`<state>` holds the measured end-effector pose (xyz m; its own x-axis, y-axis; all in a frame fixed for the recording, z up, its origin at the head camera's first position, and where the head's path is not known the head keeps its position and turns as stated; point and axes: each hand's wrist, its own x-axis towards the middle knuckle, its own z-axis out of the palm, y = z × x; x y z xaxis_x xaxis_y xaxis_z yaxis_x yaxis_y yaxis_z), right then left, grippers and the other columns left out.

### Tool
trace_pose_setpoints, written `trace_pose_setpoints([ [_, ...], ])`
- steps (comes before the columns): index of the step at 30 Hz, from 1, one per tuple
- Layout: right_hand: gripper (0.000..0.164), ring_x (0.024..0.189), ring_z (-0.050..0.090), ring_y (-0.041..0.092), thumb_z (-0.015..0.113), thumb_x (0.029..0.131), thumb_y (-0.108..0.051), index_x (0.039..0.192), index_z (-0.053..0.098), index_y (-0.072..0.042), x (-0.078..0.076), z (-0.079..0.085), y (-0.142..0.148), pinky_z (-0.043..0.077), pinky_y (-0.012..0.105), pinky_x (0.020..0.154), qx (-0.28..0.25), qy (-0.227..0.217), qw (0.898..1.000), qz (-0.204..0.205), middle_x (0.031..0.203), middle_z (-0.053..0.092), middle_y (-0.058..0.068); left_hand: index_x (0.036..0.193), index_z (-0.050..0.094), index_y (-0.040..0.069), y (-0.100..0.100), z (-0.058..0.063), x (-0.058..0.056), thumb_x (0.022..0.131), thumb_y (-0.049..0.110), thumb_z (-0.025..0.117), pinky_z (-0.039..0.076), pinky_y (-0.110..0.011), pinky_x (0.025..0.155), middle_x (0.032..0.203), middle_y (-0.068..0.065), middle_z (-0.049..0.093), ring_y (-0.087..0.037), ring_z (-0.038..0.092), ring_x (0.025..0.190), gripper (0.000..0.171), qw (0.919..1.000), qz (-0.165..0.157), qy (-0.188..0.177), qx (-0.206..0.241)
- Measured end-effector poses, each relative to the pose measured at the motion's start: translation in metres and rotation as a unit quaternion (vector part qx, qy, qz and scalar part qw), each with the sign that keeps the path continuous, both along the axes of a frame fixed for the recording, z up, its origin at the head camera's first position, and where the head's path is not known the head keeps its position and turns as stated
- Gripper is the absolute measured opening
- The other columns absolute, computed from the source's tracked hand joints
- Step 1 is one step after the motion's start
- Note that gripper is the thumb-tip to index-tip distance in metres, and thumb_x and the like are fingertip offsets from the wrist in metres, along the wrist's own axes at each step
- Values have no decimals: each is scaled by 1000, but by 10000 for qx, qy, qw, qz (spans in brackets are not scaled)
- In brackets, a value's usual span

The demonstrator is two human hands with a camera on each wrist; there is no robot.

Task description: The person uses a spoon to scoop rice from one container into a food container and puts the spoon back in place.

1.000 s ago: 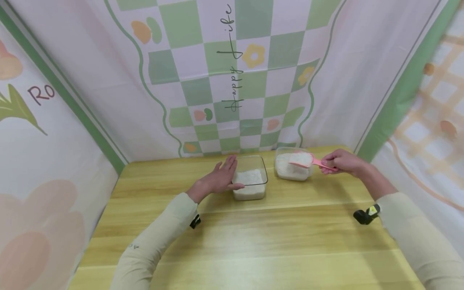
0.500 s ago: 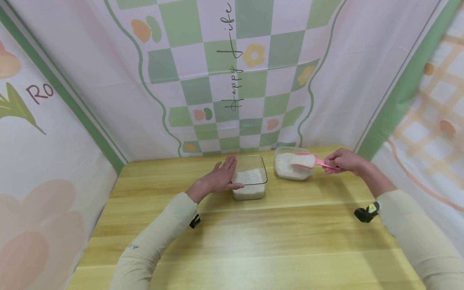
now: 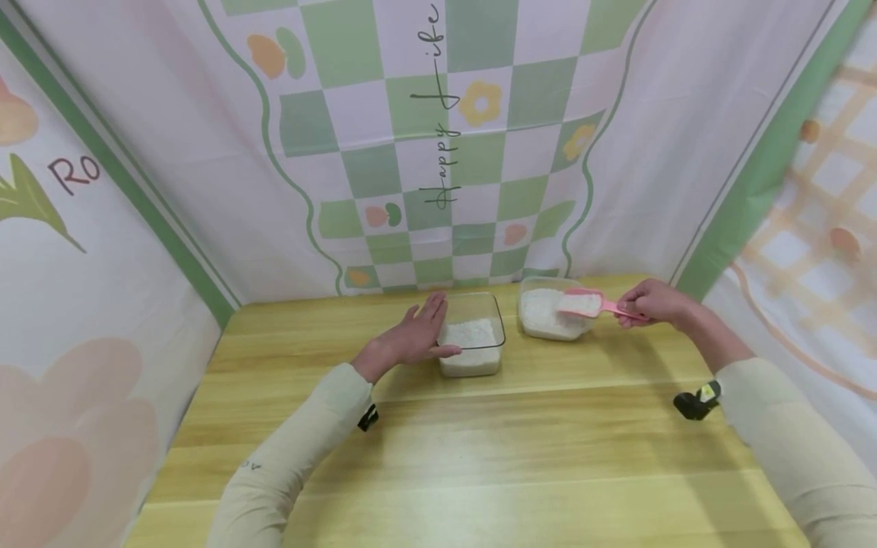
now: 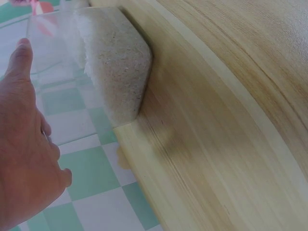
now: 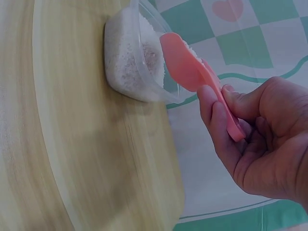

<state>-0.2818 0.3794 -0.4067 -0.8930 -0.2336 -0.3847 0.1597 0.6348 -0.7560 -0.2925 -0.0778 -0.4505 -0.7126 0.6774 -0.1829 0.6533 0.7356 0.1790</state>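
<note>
My right hand (image 3: 651,303) grips the handle of a pink scoop (image 5: 185,62), thumb on one side and fingers curled on the other. White rice (image 3: 578,304) fills the scoop's bowl, which is raised over the right rim of a clear plastic tub (image 3: 553,332). More rice lies inside that tub. To its left stands a clear square container (image 3: 473,364) with a dark rim, partly filled with rice (image 4: 115,57). My left hand (image 3: 414,335) rests with straight fingers along this container's left side, thumb at the front rim.
Both containers stand near the back edge of a wooden table (image 3: 452,457). Right behind it hangs a checkered cloth (image 3: 473,190), and further printed cloths enclose the left and right sides. A small dark wrist camera (image 3: 696,401) sticks out below the right sleeve.
The pink scoop has risen out of the rice in the right tub, levelled with a load of rice, and shifted slightly right. My left hand and the square container have stayed in place.
</note>
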Motion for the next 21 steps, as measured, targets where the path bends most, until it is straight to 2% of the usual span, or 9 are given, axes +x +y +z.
trace_pose_setpoints([
  [9, 37, 68, 68, 6, 48, 101, -1, 123, 49, 29, 3, 6, 0, 58, 21, 67, 105, 42, 9999, -63, 78, 72, 1, 158, -5, -3, -1, 1, 1, 99, 66, 38, 9, -55, 125, 167, -18, -13, -29, -10, 156, 101, 10000, 0, -65, 60],
  [21, 34, 66, 68, 6, 50, 100, -2, 116, 55, 28, 6, 15, 2, 57, 20, 64, 500, 239, 9984, 85, 76, 72, 2, 158, -5, -3, 0, 4, 2, 99, 66, 38, 10, -55, 125, 167, -17, -14, -28, -10, 156, 100, 9999, 6, -82, 59],
])
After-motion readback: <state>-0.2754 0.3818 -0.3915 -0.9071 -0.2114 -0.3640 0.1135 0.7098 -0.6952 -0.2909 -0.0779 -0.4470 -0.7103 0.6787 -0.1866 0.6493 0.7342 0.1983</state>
